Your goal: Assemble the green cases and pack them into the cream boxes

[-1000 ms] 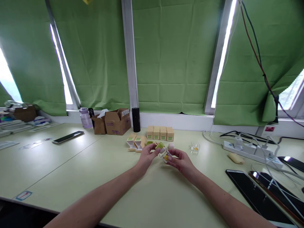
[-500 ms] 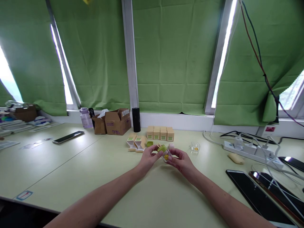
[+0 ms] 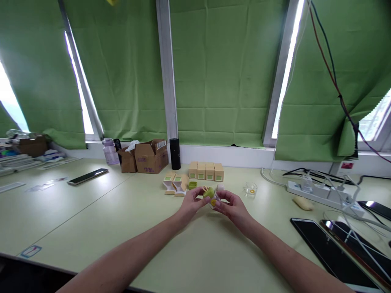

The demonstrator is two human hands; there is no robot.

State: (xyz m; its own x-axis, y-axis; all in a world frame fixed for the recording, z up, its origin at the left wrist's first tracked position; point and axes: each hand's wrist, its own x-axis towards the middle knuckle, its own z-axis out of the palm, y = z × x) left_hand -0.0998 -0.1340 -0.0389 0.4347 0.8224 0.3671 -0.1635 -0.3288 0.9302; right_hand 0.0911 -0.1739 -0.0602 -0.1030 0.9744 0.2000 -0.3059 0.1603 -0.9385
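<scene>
Both hands are closed on one small clear container with a green lid (image 3: pixel 209 193), above the table in front of me. A pale loop sticks up from the lid, and a round yellow mark shows on the clear body. My left hand (image 3: pixel 192 204) pinches the green lid end, while my right hand (image 3: pixel 234 208) grips the clear body. Just behind the fingers lie a small green tray-like piece (image 3: pixel 192 185) and a small whitish piece (image 3: pixel 220 187). Right of my hands rests another clear container (image 3: pixel 251 189) with a yellow mark.
Several small tan boxes (image 3: pixel 205 171) stand in a row behind the hands, beside two opened ones (image 3: pixel 175 184). A black cylinder (image 3: pixel 175 154) and cardboard boxes (image 3: pixel 152 157) are at the back left. A power strip (image 3: pixel 325 197), cables and tablets (image 3: pixel 328 248) lie right.
The container has turned slightly between the fingers, its lid tipping a little more upright. My arms have hardly moved.
</scene>
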